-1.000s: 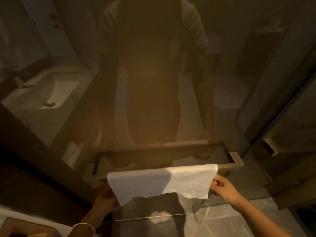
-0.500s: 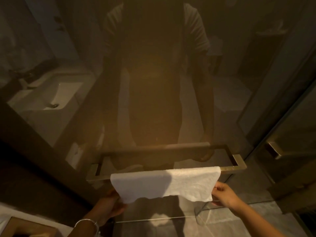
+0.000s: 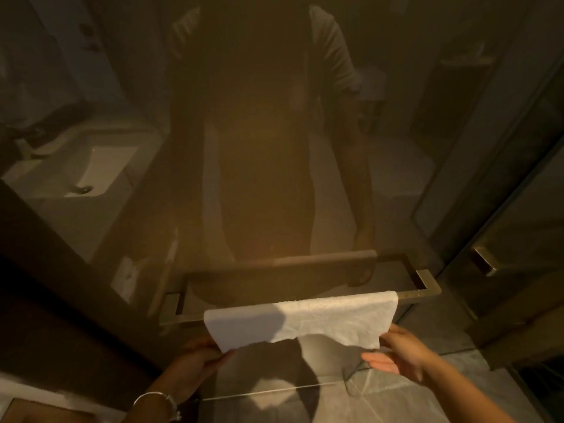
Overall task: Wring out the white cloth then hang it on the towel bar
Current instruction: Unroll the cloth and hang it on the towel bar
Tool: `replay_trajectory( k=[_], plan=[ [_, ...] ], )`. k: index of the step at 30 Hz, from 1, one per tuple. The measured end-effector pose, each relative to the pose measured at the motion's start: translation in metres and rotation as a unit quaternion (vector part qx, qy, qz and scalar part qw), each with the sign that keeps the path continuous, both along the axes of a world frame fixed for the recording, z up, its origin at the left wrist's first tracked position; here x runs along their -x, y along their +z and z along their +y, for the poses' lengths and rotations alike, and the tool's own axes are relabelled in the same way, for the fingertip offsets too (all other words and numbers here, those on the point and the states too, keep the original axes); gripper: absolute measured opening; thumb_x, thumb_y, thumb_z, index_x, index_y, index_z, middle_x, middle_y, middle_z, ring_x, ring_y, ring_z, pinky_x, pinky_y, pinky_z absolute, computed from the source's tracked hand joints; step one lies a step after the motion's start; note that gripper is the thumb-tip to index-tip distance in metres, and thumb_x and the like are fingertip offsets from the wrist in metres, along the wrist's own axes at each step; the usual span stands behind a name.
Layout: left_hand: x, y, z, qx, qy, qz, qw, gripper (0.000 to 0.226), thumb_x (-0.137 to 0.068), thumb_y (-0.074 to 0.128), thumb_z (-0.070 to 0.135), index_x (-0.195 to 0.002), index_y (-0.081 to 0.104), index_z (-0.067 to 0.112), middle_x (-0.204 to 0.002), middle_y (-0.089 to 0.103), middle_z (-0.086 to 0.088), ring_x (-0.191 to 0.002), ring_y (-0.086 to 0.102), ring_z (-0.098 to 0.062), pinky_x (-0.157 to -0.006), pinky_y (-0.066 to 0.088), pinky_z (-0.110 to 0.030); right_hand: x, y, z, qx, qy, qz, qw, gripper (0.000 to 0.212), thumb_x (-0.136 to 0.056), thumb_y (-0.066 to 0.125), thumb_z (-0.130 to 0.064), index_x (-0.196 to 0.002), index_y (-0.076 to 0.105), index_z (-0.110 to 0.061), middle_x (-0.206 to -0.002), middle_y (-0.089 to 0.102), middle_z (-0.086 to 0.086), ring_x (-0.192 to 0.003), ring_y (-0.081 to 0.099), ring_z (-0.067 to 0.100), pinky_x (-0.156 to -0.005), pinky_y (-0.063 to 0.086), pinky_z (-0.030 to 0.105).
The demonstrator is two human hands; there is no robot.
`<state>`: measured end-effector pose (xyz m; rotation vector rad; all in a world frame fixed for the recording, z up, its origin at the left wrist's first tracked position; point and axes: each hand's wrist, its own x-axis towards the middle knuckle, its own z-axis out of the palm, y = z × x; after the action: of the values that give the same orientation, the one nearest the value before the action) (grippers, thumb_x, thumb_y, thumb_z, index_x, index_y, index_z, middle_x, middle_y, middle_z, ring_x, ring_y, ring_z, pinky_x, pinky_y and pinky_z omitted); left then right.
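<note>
Head view: white cloth (image 3: pixel 300 320) draped over the towel bar (image 3: pixel 427 293), hanging flat. My left hand (image 3: pixel 195 366) pinches its lower left corner; right hand (image 3: pixel 396 352) pinches the lower right edge. Hanging looks nearly done; I judge only release remains.

**Towel bar with a cloth draped over it**

A squared, brass-toned towel bar (image 3: pixel 430 293) is fixed to a dark glass panel (image 3: pixel 91 239). A white cloth (image 3: pixel 305 319) hangs folded over its front rail, covering most of the rail (both ends stay bare), lower edge uneven.
</note>
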<state>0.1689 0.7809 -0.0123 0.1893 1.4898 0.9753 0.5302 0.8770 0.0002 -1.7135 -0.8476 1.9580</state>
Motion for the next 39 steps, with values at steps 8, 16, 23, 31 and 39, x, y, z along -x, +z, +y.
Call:
replay_trajectory(
  k=[8, 16, 23, 31, 39],
  plan=[
    [-0.012, 0.001, 0.002, -0.047, -0.131, 0.242, 0.960, 0.023, -0.076, 0.073, 0.002, -0.096, 0.064, 0.007, -0.095, 0.067, -0.015, -0.095, 0.062, -0.035, -0.091, 0.051, -0.050, -0.007, -0.001, -0.004, -0.061, -0.089, 0.011, 0.994, 0.015, -0.077, 0.060, 0.016, -0.088, 0.064, 0.006, -0.090, 0.071, 0.022, -0.079, 0.071, 0.030, -0.063, 0.062, 0.030],
    [-0.017, -0.006, -0.002, -0.069, -0.203, 0.376, 0.902, 0.013, -0.091, 0.058, 0.026, -0.100, 0.056, 0.017, -0.089, 0.063, -0.009, -0.091, 0.062, -0.030, -0.086, 0.051, -0.041, -0.004, -0.006, -0.008, -0.173, -0.033, -0.144, 0.974, 0.027, -0.077, 0.070, 0.002, -0.058, 0.053, -0.005, -0.066, 0.061, 0.013, -0.063, 0.058, 0.023, -0.059, 0.050, 0.030],
    [-0.020, -0.010, 0.000, -0.042, -0.223, 0.382, 0.896, 0.003, -0.093, 0.055, 0.019, -0.091, 0.057, 0.021, -0.083, 0.061, -0.002, -0.099, 0.061, -0.031, -0.082, 0.045, -0.032, -0.004, 0.000, -0.003, -0.186, 0.027, -0.182, 0.965, 0.021, -0.069, 0.078, -0.002, -0.063, 0.058, -0.001, -0.067, 0.063, 0.017, -0.070, 0.059, 0.030, -0.069, 0.048, 0.036],
    [-0.012, -0.002, -0.001, -0.007, -0.310, 0.319, 0.895, 0.035, -0.097, 0.048, 0.014, -0.130, 0.042, 0.009, -0.124, 0.058, -0.019, -0.113, 0.056, -0.033, -0.102, 0.046, -0.044, -0.013, -0.016, -0.006, -0.110, 0.016, -0.114, 0.987, 0.039, -0.075, 0.072, 0.006, -0.103, 0.051, 0.023, -0.098, 0.059, 0.040, -0.081, 0.053, 0.034, -0.066, 0.047, 0.035],
    [-0.024, 0.001, -0.023, 0.017, -0.359, 0.340, 0.869, 0.027, -0.089, 0.056, 0.012, -0.115, 0.059, 0.003, -0.102, 0.066, -0.018, -0.094, 0.061, -0.030, -0.091, 0.050, -0.041, -0.016, -0.028, -0.012, -0.070, 0.053, -0.102, 0.991, 0.035, -0.073, 0.070, 0.015, -0.102, 0.050, 0.013, -0.072, 0.052, 0.018, -0.056, 0.053, 0.025, -0.047, 0.047, 0.026]
  ],
)
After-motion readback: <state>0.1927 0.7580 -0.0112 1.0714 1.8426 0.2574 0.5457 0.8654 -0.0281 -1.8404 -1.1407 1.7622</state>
